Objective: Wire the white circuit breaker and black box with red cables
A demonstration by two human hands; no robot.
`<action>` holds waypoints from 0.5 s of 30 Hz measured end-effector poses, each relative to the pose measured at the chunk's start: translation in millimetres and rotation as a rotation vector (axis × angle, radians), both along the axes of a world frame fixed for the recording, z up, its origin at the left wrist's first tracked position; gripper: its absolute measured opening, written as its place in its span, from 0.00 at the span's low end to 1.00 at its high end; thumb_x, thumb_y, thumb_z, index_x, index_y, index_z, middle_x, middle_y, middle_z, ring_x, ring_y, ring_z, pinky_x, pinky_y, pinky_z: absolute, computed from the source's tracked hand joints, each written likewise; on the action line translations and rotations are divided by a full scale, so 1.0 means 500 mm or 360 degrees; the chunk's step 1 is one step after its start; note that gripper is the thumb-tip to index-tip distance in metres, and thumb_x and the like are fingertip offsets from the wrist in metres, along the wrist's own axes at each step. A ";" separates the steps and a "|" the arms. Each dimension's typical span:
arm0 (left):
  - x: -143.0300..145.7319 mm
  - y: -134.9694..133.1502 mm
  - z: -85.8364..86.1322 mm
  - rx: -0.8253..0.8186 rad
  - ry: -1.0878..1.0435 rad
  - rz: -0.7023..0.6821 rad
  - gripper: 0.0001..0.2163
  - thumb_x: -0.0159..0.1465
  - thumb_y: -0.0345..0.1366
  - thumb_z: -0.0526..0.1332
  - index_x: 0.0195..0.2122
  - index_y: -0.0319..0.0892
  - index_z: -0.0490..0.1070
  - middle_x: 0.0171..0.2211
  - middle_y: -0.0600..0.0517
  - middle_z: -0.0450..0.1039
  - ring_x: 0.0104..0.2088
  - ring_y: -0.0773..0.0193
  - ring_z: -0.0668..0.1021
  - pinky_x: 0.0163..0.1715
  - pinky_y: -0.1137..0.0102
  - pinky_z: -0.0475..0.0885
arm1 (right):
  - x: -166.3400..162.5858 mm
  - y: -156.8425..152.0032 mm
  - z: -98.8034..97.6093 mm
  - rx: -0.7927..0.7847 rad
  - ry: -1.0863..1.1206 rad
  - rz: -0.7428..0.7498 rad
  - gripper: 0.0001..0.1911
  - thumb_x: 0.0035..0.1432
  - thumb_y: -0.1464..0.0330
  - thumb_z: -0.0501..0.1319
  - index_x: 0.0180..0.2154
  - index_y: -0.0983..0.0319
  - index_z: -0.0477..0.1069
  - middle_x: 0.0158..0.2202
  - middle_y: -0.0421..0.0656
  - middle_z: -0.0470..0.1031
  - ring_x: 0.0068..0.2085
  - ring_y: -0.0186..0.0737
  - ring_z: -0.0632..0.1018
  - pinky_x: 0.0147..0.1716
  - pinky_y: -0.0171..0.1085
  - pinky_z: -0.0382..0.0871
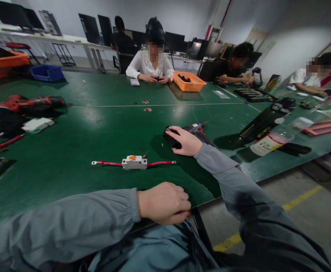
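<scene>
My right hand (pixel 186 142) is on the black battery end of a cordless drill (pixel 195 128), thumb and fingers curved round it. The drill lies on its side on the green table, its thin bit pointing away to the right. My left hand (pixel 165 203) rests at the table's front edge with fingers curled in, and nothing shows in it. Beyond it lies a white circuit breaker (pixel 135 162) with an orange switch lever. A short red cable (pixel 111 163) with a metal lug sticks out to its left, and another red cable (pixel 161 163) to its right.
A red drill (pixel 35 104) and a white block (pixel 37 124) lie at the left. A black cylindrical bottle (pixel 263 119) and a labelled plastic bottle (pixel 271 142) stand at the right. An orange basket (pixel 190 84) sits beside a co-worker (pixel 152 64) across the table (pixel 103 128).
</scene>
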State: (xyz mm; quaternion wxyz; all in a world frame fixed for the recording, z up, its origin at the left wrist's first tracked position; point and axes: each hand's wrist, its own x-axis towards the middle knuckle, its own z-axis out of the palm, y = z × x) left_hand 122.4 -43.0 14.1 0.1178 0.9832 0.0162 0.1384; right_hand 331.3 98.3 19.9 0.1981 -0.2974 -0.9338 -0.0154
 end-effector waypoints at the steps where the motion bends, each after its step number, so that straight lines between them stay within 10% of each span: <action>1: 0.000 0.000 0.000 -0.0001 0.0003 0.0001 0.09 0.67 0.39 0.57 0.30 0.43 0.67 0.28 0.52 0.72 0.31 0.63 0.73 0.30 0.64 0.65 | 0.000 0.000 0.001 0.0003 0.0007 0.0028 0.42 0.52 0.69 0.66 0.66 0.62 0.55 0.65 0.58 0.56 0.65 0.58 0.64 0.61 0.56 0.65; 9: -0.003 -0.001 0.000 -0.0003 0.0019 0.0008 0.10 0.68 0.39 0.57 0.30 0.43 0.68 0.29 0.52 0.72 0.31 0.64 0.73 0.30 0.64 0.66 | 0.000 -0.004 -0.001 0.0043 0.0048 0.0011 0.25 0.61 0.67 0.61 0.60 0.61 0.65 0.64 0.55 0.60 0.61 0.54 0.69 0.59 0.53 0.68; 15: -0.002 -0.002 0.000 -0.0008 0.0018 0.0017 0.09 0.67 0.39 0.57 0.30 0.43 0.68 0.28 0.52 0.73 0.31 0.63 0.74 0.30 0.64 0.65 | -0.006 -0.005 0.002 0.0079 0.0001 0.0024 0.31 0.60 0.75 0.57 0.65 0.58 0.58 0.65 0.53 0.60 0.61 0.53 0.70 0.58 0.55 0.69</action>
